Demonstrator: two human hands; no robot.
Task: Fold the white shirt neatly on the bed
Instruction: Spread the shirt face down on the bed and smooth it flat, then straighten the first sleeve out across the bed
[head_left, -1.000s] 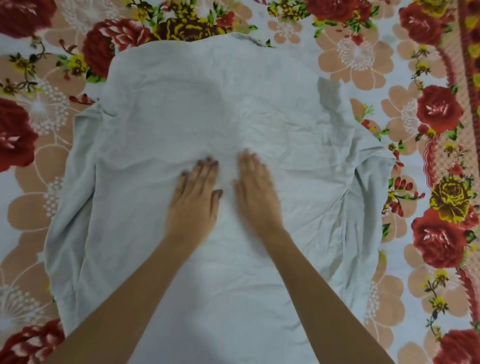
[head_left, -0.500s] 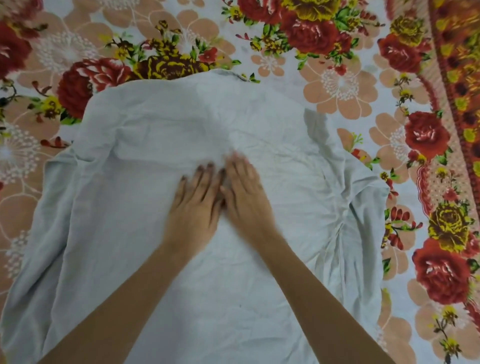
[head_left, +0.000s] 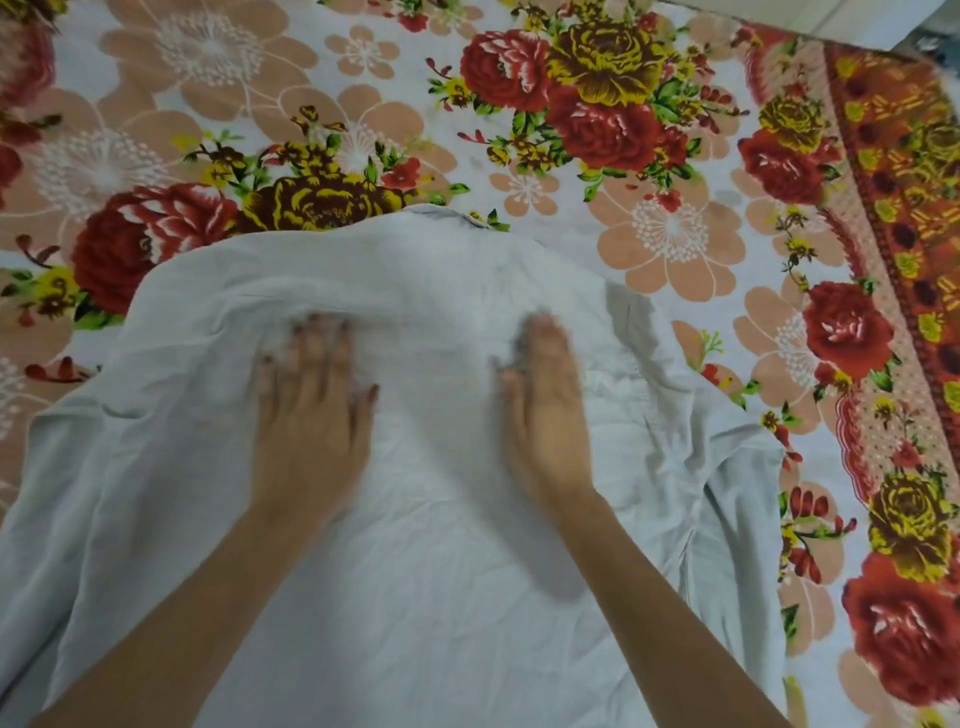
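Observation:
The white shirt (head_left: 431, 571) lies spread out and creased on the bed (head_left: 670, 228), its back up and its collar end away from me. My left hand (head_left: 311, 415) rests flat, palm down, on the shirt's upper left part. My right hand (head_left: 545, 410) lies flat on the upper right part, about a hand's width from the left. Both hands hold nothing and are blurred by motion. The right sleeve (head_left: 727, 483) is bunched along the shirt's right side; the left sleeve (head_left: 57, 467) trails to the left edge.
The bed is covered by a sheet printed with large red, yellow and peach flowers. An orange patterned border (head_left: 904, 218) runs down the right side. A strip of pale floor (head_left: 852, 21) shows past the far right corner.
My hands, side by side at the shirt's centre half a second ago, have slid apart, left hand leftward and right hand rightward. The view has tilted, so more of the far bed shows.

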